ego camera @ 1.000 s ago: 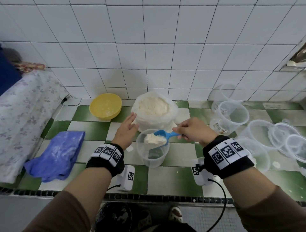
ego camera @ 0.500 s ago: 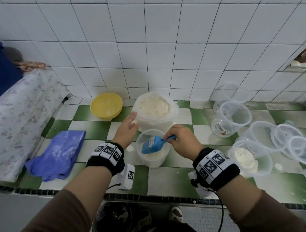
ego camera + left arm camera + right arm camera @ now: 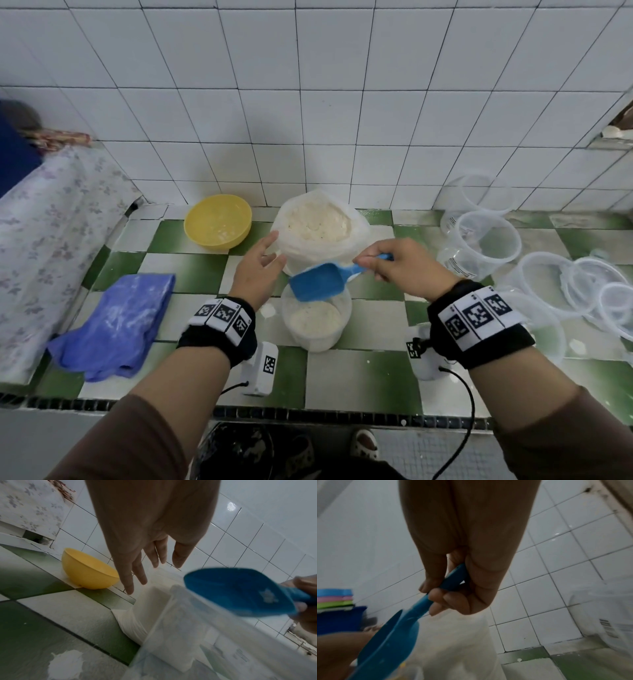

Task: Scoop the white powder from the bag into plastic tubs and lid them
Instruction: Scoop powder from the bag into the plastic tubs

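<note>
A clear bag of white powder (image 3: 318,228) stands open at the back of the counter. In front of it sits a clear plastic tub (image 3: 317,322) partly filled with powder. My right hand (image 3: 394,265) grips the handle of a blue scoop (image 3: 317,282), held turned over just above the tub's far rim. The scoop (image 3: 240,592) looks empty in the left wrist view; my fingers (image 3: 447,596) curl round its handle in the right wrist view. My left hand (image 3: 258,270) hovers with straight fingers left of the tub, beside the bag, holding nothing.
A yellow bowl (image 3: 218,220) stands left of the bag. A blue cloth (image 3: 116,317) lies at the front left. Empty clear tubs (image 3: 484,243) and lids (image 3: 596,291) crowd the right side. The counter edge (image 3: 308,413) runs along the front.
The scoop, heaped with powder a second ago, tipped into the tub and now rises empty above it. My left hand stayed beside the tub.
</note>
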